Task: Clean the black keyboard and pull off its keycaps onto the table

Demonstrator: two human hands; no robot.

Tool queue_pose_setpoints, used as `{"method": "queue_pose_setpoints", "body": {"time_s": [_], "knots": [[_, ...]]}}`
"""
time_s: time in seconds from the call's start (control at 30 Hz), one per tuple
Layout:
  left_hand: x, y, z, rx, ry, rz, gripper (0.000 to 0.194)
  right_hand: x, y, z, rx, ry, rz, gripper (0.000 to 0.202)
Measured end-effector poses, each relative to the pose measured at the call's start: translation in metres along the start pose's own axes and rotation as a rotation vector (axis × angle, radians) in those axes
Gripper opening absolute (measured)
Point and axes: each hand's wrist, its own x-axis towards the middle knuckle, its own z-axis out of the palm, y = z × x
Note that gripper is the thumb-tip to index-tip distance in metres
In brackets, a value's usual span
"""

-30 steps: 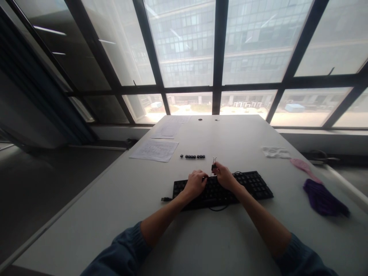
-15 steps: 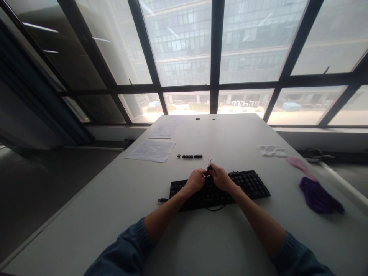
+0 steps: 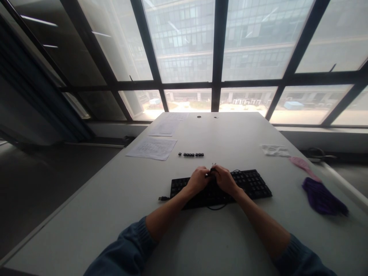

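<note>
A black keyboard (image 3: 253, 183) lies slightly angled on the white table. Over its upper middle, my left hand (image 3: 199, 179) and my right hand (image 3: 224, 179) meet with fingers pinched together. Between the right fingers is a small black keycap puller (image 3: 213, 169), its two thin metal prongs pointing up. The left fingertips are closed against its lower left side; what they grip is too small and dark to make out. Beyond the keyboard, several loose black keycaps (image 3: 189, 155) stand in a row, one set apart at the left end.
The keyboard's USB plug (image 3: 163, 198) rests at its left. Printed papers (image 3: 152, 148) lie at the far left of the white table (image 3: 115, 199). A white cloth (image 3: 275, 150), a pink brush-like item (image 3: 300, 163) and a purple cloth (image 3: 323, 196) line the right edge.
The keycap puller has dropped lower between my hands, and its prongs show less. My hands stay together over the keyboard; the view has shifted slightly.
</note>
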Motion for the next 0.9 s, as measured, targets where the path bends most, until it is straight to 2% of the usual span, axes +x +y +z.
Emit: {"method": "queue_pose_setpoints", "body": {"time_s": [0.13,0.3,0.47,0.7,0.9], "knots": [[-0.003,0.003,0.005,-0.044,0.100,0.049,0.012,0.002,0.003,-0.002,0.049,0.104,0.033,0.012],[-0.005,0.005,0.007,-0.069,0.153,0.111,0.027,0.002,0.002,-0.001,0.055,0.134,0.088,0.010],[-0.006,0.005,0.009,-0.045,0.171,0.132,0.029,0.003,0.002,0.001,0.022,0.101,0.144,0.011],[-0.007,0.008,0.006,0.037,0.155,0.190,0.020,0.004,0.008,0.003,-0.009,0.108,0.170,0.012],[-0.009,0.012,0.003,0.060,0.076,0.183,0.027,0.005,0.014,0.002,0.070,0.103,0.179,0.010]]}}
